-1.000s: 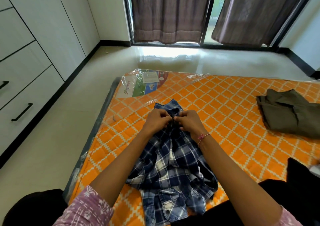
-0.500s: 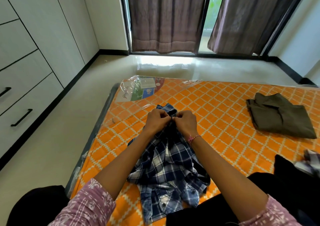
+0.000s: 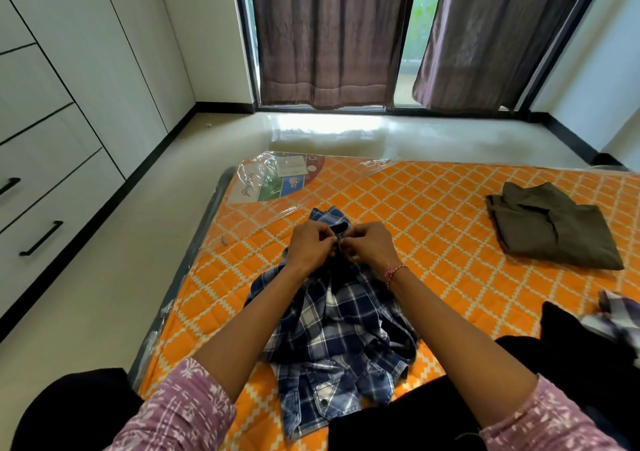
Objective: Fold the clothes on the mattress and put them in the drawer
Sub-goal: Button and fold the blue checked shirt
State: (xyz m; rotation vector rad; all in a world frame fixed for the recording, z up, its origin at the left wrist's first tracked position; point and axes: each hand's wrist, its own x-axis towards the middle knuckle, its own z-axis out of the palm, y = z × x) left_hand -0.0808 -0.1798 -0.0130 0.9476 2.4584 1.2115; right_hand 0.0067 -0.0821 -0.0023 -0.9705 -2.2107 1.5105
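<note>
A blue plaid shirt [image 3: 341,333] lies lengthwise on the orange patterned mattress [image 3: 433,215], collar at the far end. My left hand [image 3: 310,246] and my right hand [image 3: 369,244] meet just below the collar, each pinching the shirt's front edge, fingertips nearly touching. A folded olive-green garment [image 3: 550,225] sits on the mattress at the right. At the right edge lie a black garment [image 3: 568,329] and a bit of light plaid cloth [image 3: 620,315]. White drawers with black handles [image 3: 41,237] line the left wall.
Glossy pale floor [image 3: 104,294] runs between the mattress and the drawers. Brown curtains [image 3: 329,35] hang over the window at the back. Clear plastic wrap with a printed label [image 3: 277,180] covers the mattress's far left corner.
Both hands stay at the shirt's collar area, working the front edges together. The camera has tilted, bringing the light plaid cloth at the right edge into view.
</note>
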